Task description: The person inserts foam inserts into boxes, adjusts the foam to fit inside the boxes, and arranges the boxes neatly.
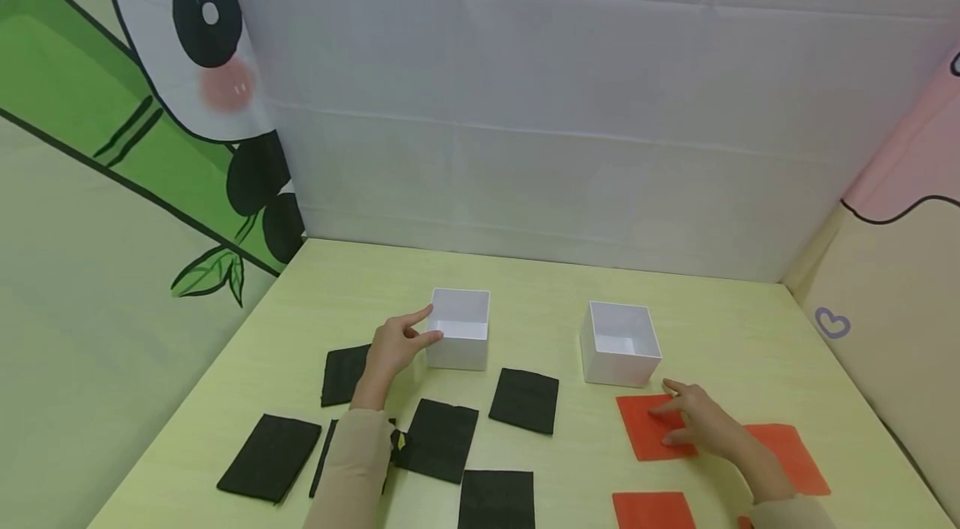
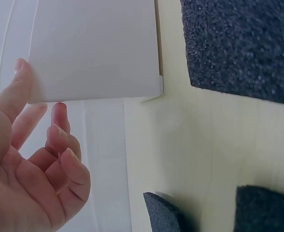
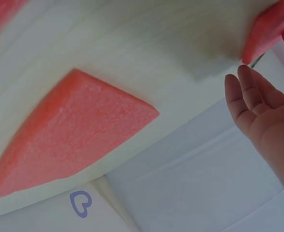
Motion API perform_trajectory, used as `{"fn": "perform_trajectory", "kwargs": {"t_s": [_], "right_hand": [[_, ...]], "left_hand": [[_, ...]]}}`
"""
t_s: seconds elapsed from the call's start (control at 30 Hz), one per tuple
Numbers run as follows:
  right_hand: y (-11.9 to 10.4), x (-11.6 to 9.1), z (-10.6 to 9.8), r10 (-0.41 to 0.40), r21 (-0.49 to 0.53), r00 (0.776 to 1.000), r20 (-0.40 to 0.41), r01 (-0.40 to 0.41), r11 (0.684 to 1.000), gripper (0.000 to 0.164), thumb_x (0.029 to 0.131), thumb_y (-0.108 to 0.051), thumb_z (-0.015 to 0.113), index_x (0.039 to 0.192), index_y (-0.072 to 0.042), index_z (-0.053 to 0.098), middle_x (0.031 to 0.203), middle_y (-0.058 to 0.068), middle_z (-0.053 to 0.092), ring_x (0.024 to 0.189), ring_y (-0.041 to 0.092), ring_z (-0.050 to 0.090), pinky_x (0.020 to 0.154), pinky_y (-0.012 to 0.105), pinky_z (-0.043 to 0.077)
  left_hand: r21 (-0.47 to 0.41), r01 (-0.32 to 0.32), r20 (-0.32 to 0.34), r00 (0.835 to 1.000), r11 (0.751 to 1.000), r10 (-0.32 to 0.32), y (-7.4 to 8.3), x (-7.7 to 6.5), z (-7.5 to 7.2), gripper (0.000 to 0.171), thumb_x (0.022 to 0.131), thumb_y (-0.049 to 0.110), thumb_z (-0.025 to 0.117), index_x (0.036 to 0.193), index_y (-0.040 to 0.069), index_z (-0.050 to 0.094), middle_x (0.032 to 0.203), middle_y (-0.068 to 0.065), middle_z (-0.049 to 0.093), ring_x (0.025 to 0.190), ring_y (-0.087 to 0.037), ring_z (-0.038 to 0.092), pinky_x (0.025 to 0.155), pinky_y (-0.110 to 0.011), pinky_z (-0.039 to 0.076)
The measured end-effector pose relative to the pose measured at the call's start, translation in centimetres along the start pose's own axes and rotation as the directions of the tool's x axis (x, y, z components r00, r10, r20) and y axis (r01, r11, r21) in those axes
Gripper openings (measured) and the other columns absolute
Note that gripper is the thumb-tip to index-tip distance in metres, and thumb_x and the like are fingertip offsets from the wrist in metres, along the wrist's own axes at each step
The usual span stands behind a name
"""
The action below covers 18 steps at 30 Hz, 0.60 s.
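My left hand (image 1: 397,346) is at the left white box (image 1: 459,356), an open-topped square one. Its thumb (image 2: 19,77) lies against one wall, and the forefinger passes round the box's edge, the tip partly hidden; the other fingers are loosely curled. The hand appears to pinch the box's near left corner. Over an orange foam square (image 1: 648,446) hovers my right hand (image 1: 705,425), fingers spread and holding nothing. Just beyond it stands the right white box (image 1: 622,369). In the right wrist view another orange foam square (image 3: 89,130) lies beside the hand.
Several black foam squares (image 1: 268,458) lie around my left forearm, one partly beneath it. More orange squares, one nearer me (image 1: 654,510) and one at the right (image 1: 786,454), are about my right arm. A pale fabric wall (image 1: 562,137) rises behind the yellowish table (image 1: 540,271).
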State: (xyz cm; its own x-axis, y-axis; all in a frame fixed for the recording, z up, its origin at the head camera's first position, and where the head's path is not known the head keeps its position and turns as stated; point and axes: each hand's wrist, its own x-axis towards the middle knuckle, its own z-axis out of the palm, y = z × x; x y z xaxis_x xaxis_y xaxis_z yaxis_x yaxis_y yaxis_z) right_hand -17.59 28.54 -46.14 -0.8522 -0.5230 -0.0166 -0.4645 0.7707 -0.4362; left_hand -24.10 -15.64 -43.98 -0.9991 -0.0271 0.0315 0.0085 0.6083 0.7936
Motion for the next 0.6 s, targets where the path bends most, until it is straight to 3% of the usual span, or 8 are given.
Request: {"fn": "perform_trajectory", "kwargs": {"t_s": [0.27,0.6], "right_hand": [[0.19,0.16,0.05,-0.032,0.021,0.999,0.009,0.032,0.999,0.034,0.063,-0.004,0.077,0.094,0.003,0.067,0.1,0.023,0.059,0.096,0.048,0.047,0.076,0.051,0.041],[0.18,-0.16,0.51,0.028,-0.007,0.999,-0.04,-0.028,1.0,0.034,0.061,-0.009,0.08,0.092,-0.005,0.069,0.101,0.013,0.048,0.088,0.03,0.045,0.072,0.042,0.042]], "left_hand": [[-0.004,-0.001,0.003,1.0,1.0,0.001,0.11,-0.06,-0.04,0.058,0.075,0.033,0.07,0.127,0.017,0.051,0.075,-0.005,0.054,0.057,-0.016,0.039,0.049,-0.027,0.032],[0.007,0.006,0.0,1.0,1.0,-0.006,0.09,-0.08,-0.13,0.058,0.075,0.034,0.07,0.128,0.017,0.051,0.076,-0.005,0.055,0.059,-0.016,0.04,0.049,-0.027,0.032]]}}
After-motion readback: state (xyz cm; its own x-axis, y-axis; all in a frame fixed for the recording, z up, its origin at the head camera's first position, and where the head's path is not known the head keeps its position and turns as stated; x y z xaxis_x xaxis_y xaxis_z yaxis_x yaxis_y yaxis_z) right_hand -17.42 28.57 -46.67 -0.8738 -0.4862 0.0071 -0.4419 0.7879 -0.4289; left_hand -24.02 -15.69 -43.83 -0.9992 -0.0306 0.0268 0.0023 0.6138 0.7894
